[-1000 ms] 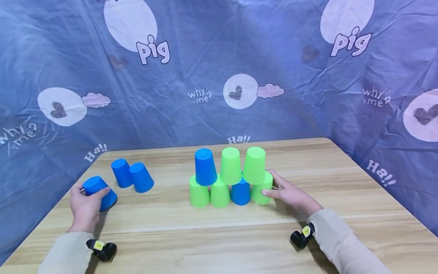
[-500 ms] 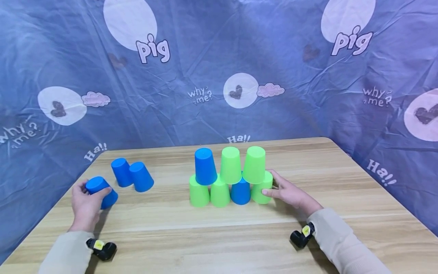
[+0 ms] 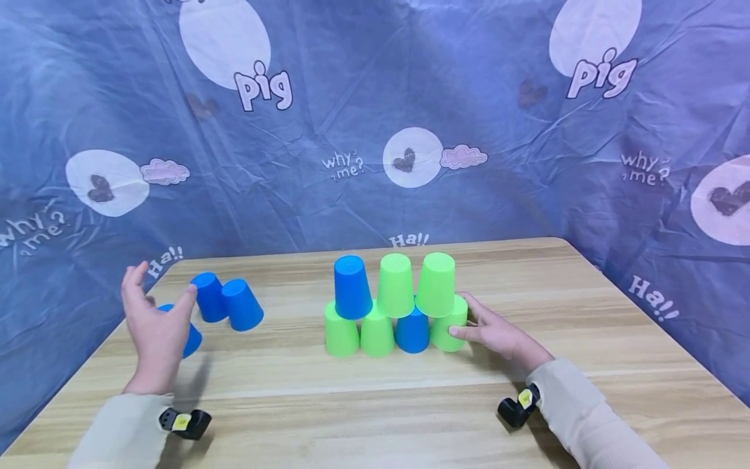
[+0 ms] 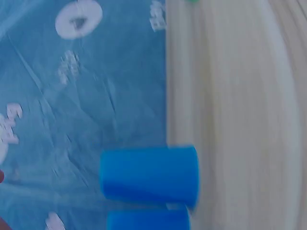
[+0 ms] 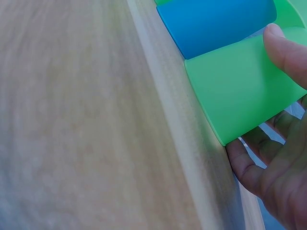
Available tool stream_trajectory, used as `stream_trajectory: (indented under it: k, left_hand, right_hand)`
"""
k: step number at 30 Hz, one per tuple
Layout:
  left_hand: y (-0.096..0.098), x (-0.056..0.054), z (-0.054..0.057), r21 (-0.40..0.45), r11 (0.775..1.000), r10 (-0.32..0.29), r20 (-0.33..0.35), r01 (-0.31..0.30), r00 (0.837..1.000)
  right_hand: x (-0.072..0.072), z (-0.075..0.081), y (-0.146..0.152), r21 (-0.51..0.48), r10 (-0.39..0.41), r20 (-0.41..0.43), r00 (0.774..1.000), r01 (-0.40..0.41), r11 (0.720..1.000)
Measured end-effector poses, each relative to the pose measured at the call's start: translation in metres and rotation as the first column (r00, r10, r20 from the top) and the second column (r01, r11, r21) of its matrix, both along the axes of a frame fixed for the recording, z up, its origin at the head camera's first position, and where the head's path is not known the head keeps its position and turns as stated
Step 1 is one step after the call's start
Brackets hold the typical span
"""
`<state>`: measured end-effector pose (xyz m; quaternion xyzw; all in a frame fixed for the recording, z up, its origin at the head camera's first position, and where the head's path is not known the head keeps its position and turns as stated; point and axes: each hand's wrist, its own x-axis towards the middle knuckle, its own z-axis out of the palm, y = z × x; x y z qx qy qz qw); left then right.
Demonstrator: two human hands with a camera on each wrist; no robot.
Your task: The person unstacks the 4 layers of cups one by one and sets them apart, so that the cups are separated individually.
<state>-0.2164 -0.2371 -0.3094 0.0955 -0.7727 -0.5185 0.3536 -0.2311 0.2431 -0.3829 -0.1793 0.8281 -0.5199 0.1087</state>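
Note:
My left hand [image 3: 157, 335] is raised with spread fingers, holding nothing. It partly hides an upside-down blue cup [image 3: 193, 341] behind it. Beyond that stand two more upside-down blue cups, a left one [image 3: 208, 298] and a right one [image 3: 243, 305], close together. My right hand [image 3: 491, 331] holds the green cup [image 5: 235, 91] at the right end of a stack's bottom row, thumb on the near side and fingers behind. This row also has a blue cup [image 3: 413, 333] and two green cups. On top sit a blue cup [image 3: 352, 288], a middle green cup [image 3: 395, 284] and a right green cup [image 3: 437, 284].
Everything stands on a wood-grain table [image 3: 328, 417]. A blue printed cloth [image 3: 328, 91] hangs behind it and along its sides. Small black cameras are strapped at the left wrist [image 3: 186, 423] and right wrist [image 3: 518, 408].
My left hand has let go of the near blue cup and lifted up, fingers spreading; the cup stays on the table. My right hand and the stack have not moved.

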Motion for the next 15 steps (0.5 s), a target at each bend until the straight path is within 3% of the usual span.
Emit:
stream_trajectory:
  k: [3, 9, 15]
  left_hand:
    - [0.015, 0.003, 0.007, 0.017, 0.996, -0.089, -0.049, 0.090, 0.995]
    - [0.036, 0.011, 0.013, 0.049, 0.975, -0.216, -0.060, 0.219, 0.975]
    - [0.055, 0.015, 0.014, 0.049, 0.947, -0.317, -0.026, 0.318, 0.948]
  right_hand:
    - [0.001, 0.000, 0.001, -0.005, -0.002, -0.002, 1.000, 0.002, 1.000]
    - [0.001, 0.000, 0.000, -0.021, 0.013, -0.019, 1.000, -0.014, 1.000]
    - [0.002, -0.001, -0.001, -0.029, 0.008, -0.009, 1.000, -0.008, 1.000]
